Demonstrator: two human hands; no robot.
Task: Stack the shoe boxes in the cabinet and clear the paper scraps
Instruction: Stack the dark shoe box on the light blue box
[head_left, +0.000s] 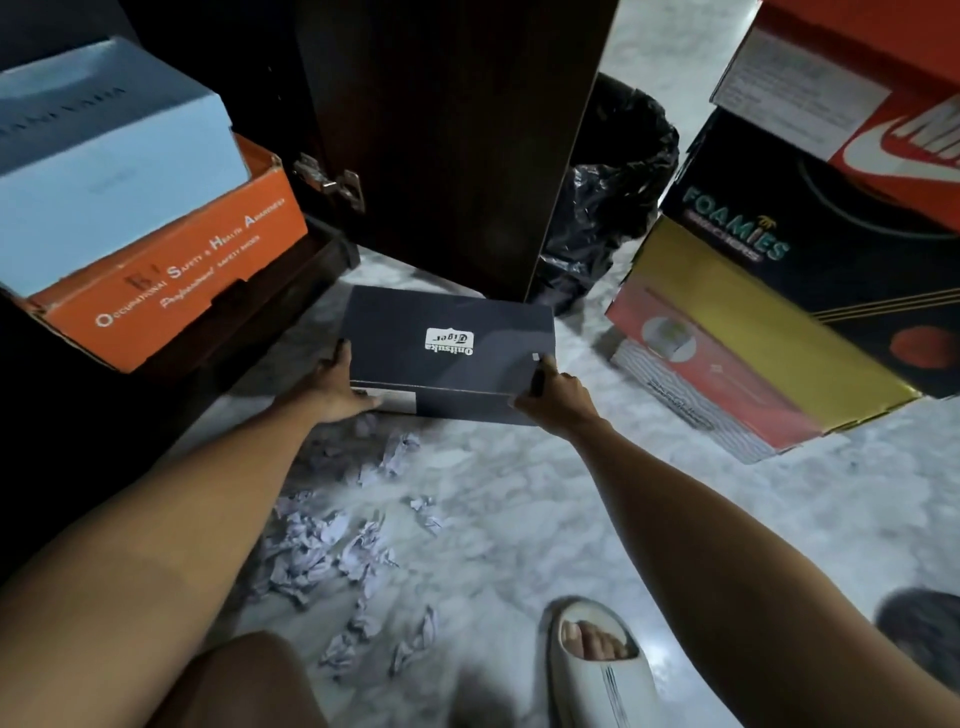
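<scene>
While both hands (337, 387) (558, 395) hold navy box (449, 332) — underside hidden.

I see a matt dark cardboard shoe box (449, 332), crumpled paper scraps (332, 545) on a glossy marbled floor (519, 519), a dark wood cabinet door (441, 130) with a shiny metal hinge (328, 179), and a crinkled glossy black plastic bag (608, 197).

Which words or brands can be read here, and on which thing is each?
"Onitsuka Tiger": dark box, upside down.
"Occupational Safety & Health Awareness": orange box.
"FOAMIES": black box.
Swoosh logo, partly cut off: red box.
Blue box print and red box's label: too blurred.
</scene>
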